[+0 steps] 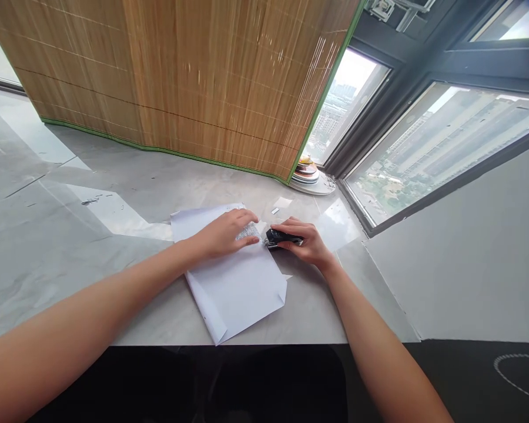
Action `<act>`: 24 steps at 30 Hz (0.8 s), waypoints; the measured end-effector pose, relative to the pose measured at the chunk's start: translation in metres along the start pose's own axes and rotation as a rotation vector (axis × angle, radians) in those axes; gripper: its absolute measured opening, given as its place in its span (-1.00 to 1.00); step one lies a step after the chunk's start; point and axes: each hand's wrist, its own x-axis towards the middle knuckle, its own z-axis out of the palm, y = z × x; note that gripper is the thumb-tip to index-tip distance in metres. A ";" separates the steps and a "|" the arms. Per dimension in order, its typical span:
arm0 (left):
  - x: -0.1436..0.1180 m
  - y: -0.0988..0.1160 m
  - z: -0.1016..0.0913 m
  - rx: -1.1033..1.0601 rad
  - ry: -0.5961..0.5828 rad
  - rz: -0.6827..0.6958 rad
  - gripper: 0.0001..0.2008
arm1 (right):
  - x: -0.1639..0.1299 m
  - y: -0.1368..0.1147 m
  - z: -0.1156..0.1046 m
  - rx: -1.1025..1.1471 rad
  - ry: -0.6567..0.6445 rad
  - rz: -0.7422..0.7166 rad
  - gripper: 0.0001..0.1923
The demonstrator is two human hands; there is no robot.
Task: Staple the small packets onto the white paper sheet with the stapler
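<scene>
**Stapler Held at the Edge of a Paper Stack**

Nearest the camera, two bare forearms are seen reaching forward over the dark front edge of a grey stone-look table (pixel 70 247). A stack of white paper (pixel 238 288) is laid on the tabletop just beyond that edge, its long axis running diagonally from the near right toward the far left.

The left hand (pixel 224 234) is pressed flat on the far part of the stack, fingers spread and closed on nothing, its tips set over a printed patch near the sheet's far right corner. Just beside it, on the right, a small black stapler (pixel 282 238) is wrapped by the right hand (pixel 306 242), the fingers curled over its top. The stapler's long axis is laid roughly left to right, its mouth turned toward the paper's corner and the left fingertips; whether the paper is actually inside the mouth cannot be told.

Farther off, a few small paper scraps (pixel 283 203) are scattered on the table. Beyond them, a stack of plates (pixel 307 174) is set by the window (pixel 441 141), and a bamboo blind (pixel 180 76) is hung along the far side.
</scene>
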 end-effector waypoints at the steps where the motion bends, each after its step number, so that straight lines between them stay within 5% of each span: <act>1: -0.002 0.007 0.007 0.014 -0.044 0.020 -0.51 | -0.001 0.001 -0.001 -0.023 0.009 -0.004 -0.60; 6: -0.007 0.015 0.026 0.000 -0.202 0.102 -0.35 | -0.002 -0.001 -0.003 -0.100 -0.006 0.006 -0.56; 11: -0.006 0.005 0.016 -0.133 -0.156 0.094 -0.18 | 0.003 -0.011 0.006 -0.094 0.009 -0.028 -0.47; 18: -0.003 0.010 0.017 -0.122 -0.037 -0.055 -0.60 | 0.005 -0.015 0.015 -0.124 0.065 -0.017 -0.63; 24: -0.004 0.007 0.018 -0.160 -0.067 -0.049 -0.64 | 0.006 -0.016 0.015 -0.184 0.073 -0.009 -0.62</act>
